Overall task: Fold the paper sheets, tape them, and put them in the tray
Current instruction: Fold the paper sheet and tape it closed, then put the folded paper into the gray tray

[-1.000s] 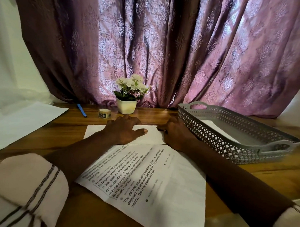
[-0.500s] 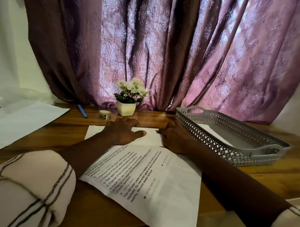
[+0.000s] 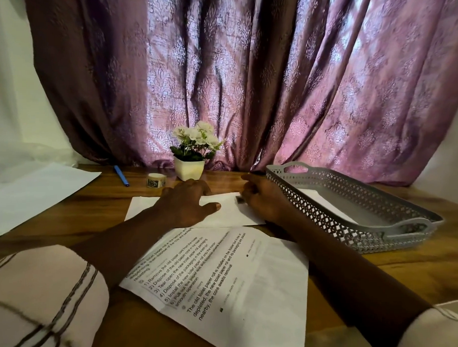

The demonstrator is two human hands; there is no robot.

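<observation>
While the left hand [image 3: 187, 203] presses flat, grip open, on the folded paper [image 3: 224, 212], the right hand [image 3: 262, 198] curls loosely beside it.

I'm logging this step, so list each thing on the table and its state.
Folded paper: flat, under both hands.
Left hand: palm down on it.
Right hand: on its right end.
Printed sheet: unfolded, nearest.
Tape roll: untouched, near the pot.
Tray: holds white paper.
Pen: lying idle.

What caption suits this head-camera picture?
Two hands, left and right, press a folded paper on a wooden table beside a grey tray.
</observation>
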